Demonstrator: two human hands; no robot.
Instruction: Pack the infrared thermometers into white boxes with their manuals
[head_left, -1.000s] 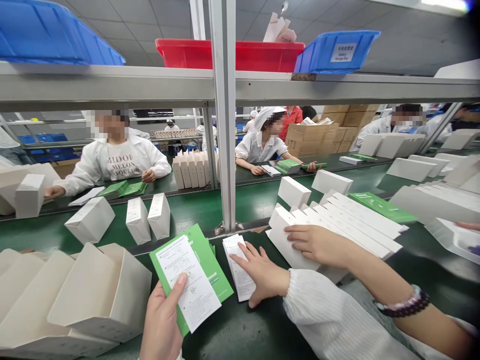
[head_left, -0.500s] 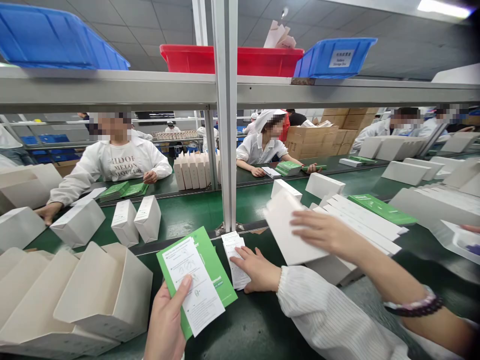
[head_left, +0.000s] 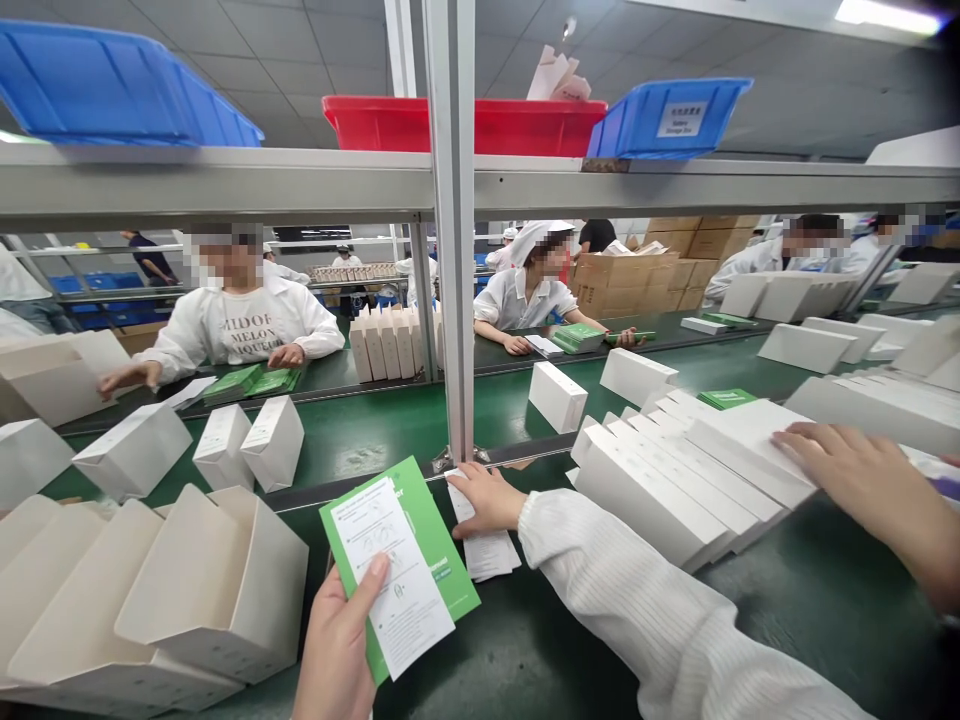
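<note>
My left hand (head_left: 337,640) is clamped on a green booklet (head_left: 431,545) with a white instruction sheet (head_left: 390,575) lying on top of it, thumb pressed across the sheet's lower edge. I hold the pair tilted, just above the green surface (head_left: 487,650). Just right of the booklet, my right hand (head_left: 487,497), in a white ribbed sleeve (head_left: 660,610), lies flat with fingers together on a small pile of white leaflets (head_left: 487,550) that rests on the surface; it presses on them rather than gripping.

Right of the booklet, past my sleeve, a row of flat white boxes (head_left: 675,480) leans overlapping on the surface. A co-worker's hand (head_left: 862,475) comes in from the far right and rests on the last box of that row. Left of the booklet, large open white cartons (head_left: 195,590) lie on their sides. Beyond the booklet a grey upright post (head_left: 457,250) rises from the surface edge, and past it small white boxes (head_left: 240,440) stand on the green belt (head_left: 375,420). Across the belt, people in white coats sit with stacks of green booklets. Above the booklet, a shelf (head_left: 225,180) carries blue bins (head_left: 112,90) and a red bin (head_left: 487,125).
</note>
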